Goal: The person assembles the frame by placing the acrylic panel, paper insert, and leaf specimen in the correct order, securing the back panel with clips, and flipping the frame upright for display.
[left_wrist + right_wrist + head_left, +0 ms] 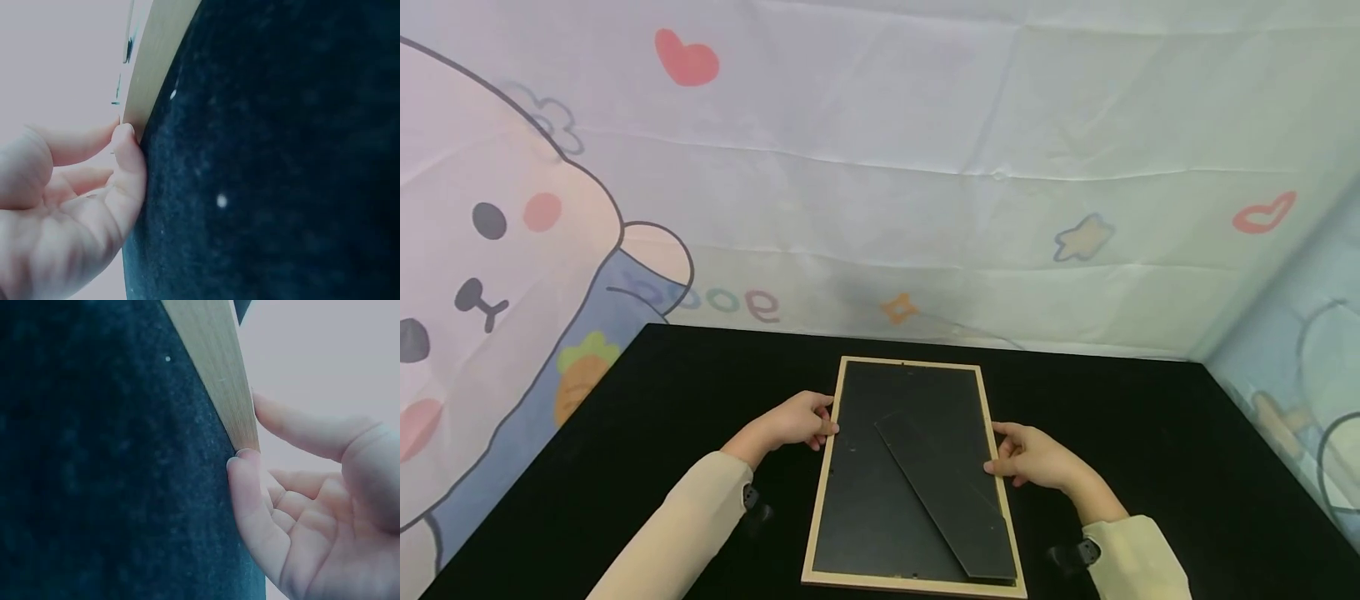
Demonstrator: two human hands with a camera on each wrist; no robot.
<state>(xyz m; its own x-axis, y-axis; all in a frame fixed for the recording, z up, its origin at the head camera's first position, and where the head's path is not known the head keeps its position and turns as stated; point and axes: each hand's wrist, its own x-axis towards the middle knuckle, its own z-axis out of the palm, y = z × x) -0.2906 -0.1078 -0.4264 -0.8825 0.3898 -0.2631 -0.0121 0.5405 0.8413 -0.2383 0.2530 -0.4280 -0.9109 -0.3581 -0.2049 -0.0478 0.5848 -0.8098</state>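
A picture frame with a light wooden border lies back side up on the black table, its dark backing showing. A black easel stand lies slantwise across the backing, from upper middle to lower right. At the left border, my left hand pinches the edge between thumb and fingers. My right hand pinches the right border, a little lower down. Both wrist views show the wooden side of the frame, with fingertips at its lower edge against the dark cloth. The front of the frame is hidden.
The black tabletop extends around the frame on both sides. Behind it hangs a pale printed curtain with a cartoon bear at the left. A dark cable-like curve shows at the right edge.
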